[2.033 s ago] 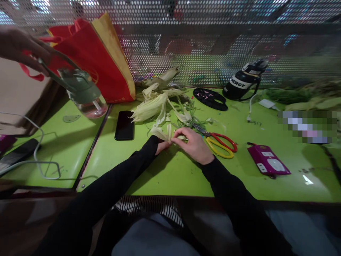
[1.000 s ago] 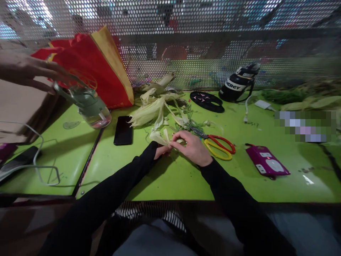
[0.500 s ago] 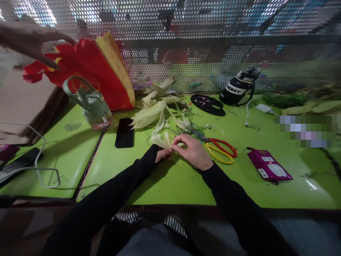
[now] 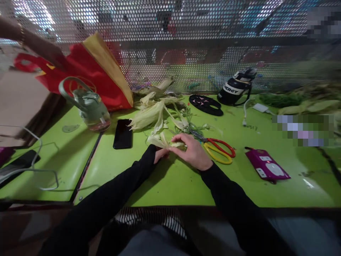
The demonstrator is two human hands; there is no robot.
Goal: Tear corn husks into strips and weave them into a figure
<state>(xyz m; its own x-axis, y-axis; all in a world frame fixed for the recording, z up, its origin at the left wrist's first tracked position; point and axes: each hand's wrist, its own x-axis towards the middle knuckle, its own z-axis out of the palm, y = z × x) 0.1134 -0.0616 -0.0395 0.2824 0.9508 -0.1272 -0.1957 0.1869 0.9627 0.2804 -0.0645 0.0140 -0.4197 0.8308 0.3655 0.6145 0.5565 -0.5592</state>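
Observation:
Pale corn husk strips (image 4: 157,140) fan out from between my fingertips, low over the green table (image 4: 176,185). My left hand (image 4: 161,154) is closed on the husk's gathered end, its lower fingers hidden. Thumb and index finger of my right hand (image 4: 192,152) pinch the same husk from the right; a short piece juts out under that palm. Just beyond lies a heap of loose corn husks (image 4: 149,113) with green scraps around it. Scissors (image 4: 218,149) with one red and one yellow handle rest right of my right hand, blades toward the scraps.
A black phone (image 4: 123,134) and a green-lidded water bottle (image 4: 94,110) stand left. Behind them another person's arm (image 4: 39,44) reaches into a red bag (image 4: 87,67). Rightward are a black palette (image 4: 205,105), a black bottle (image 4: 236,87) and a purple power strip (image 4: 267,165). Perforated metal (image 4: 170,53) closes the back.
The husk strips in my hands have spread wider and lean further left. The other person's hand has gone down into the red bag, which has shifted. My view has turned slightly.

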